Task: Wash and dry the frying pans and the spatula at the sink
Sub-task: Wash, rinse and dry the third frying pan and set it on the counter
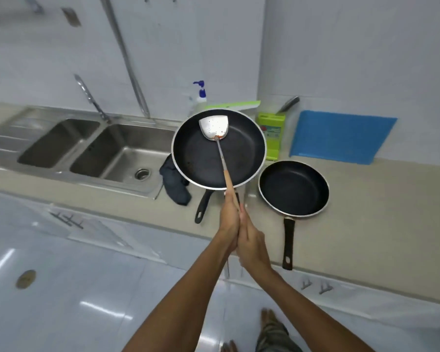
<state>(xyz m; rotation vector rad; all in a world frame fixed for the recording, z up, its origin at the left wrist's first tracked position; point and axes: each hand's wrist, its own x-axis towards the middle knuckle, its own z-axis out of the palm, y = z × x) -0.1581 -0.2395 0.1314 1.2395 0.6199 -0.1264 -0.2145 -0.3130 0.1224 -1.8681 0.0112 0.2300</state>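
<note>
A large black frying pan is held up over the counter just right of the sink. A steel spatula, flecked with red residue, rests in it, and its wooden handle runs back to my hands. My left hand is closed on that handle. My right hand is pressed against my left hand, around a dark handle stub that seems to be the pan's. A smaller black frying pan sits on the counter to the right, handle toward me. Another black handle pokes out from under the large pan.
A dark cloth lies crumpled between the sink and the pan. A faucet rises behind the double basin. A soap pump bottle, a green box and a blue mat line the back wall. The counter's front edge is near my arms.
</note>
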